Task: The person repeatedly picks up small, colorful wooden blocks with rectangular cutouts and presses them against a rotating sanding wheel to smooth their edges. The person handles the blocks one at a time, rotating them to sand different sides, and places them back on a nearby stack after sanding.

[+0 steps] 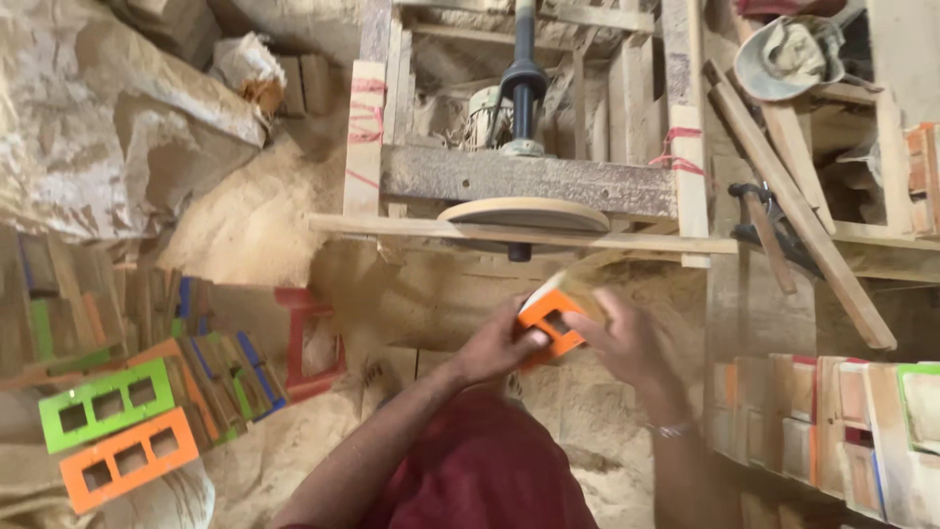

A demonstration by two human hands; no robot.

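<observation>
The left hand (499,345) and the right hand (627,338) meet at the centre of the view, both closed on one small orange-painted wooden frame with rectangular cut-outs (550,323); the left fingers curl under its lower left edge with the thumb laid on its face; the right fingers wrap its right side, blurred. The frame is held in the air above the sawdust-covered floor (264,225), just below the round flat wooden sanding disc (524,213); whether the frame touches the disc cannot be told.

The disc sits on a dark vertical shaft (522,93) inside a rough timber machine frame (529,181) bound with red cord at its posts; a thin horizontal wooden rail (627,238) runs across just below the disc.

At the lower left, a green three-window wooden frame (106,403) lies just beside an orange three-window wooden frame (127,459); behind them stands a stack of wooden pieces with coloured edges (211,367). At the right, a row of unpainted and edge-painted wooden blocks (832,421) lies near the right forearm; a metal bracelet (671,429) circles the right wrist. A hammer (769,230) rests on the right side of the bench.
</observation>
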